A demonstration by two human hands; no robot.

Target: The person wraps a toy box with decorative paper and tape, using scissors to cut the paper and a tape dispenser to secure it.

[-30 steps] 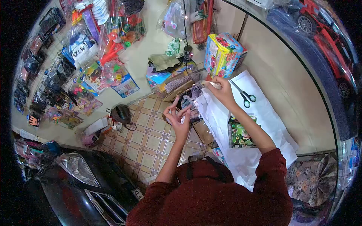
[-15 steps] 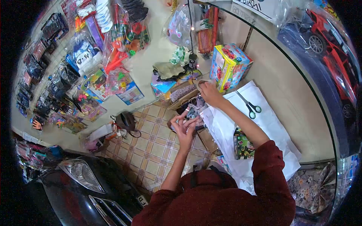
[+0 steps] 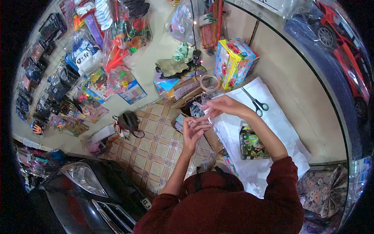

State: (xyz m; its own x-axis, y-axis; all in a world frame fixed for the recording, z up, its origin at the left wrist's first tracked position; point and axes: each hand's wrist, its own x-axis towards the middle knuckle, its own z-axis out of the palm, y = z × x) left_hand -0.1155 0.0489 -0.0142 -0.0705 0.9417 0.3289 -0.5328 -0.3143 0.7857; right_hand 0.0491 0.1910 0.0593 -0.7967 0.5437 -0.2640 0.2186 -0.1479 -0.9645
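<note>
My left hand [image 3: 191, 134] was open; I couldn't tell if my right hand [image 3: 223, 106] held anything. Scissors [image 3: 254, 101] lay on paper [image 3: 278, 124].

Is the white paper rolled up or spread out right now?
Spread out. The white paper lies in a broad, somewhat creased sheet, with the scissors and the green box resting on it.

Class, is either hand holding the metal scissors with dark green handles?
No, the scissors lie on the large white paper, and the left hand and right hand are both away from them.
</note>
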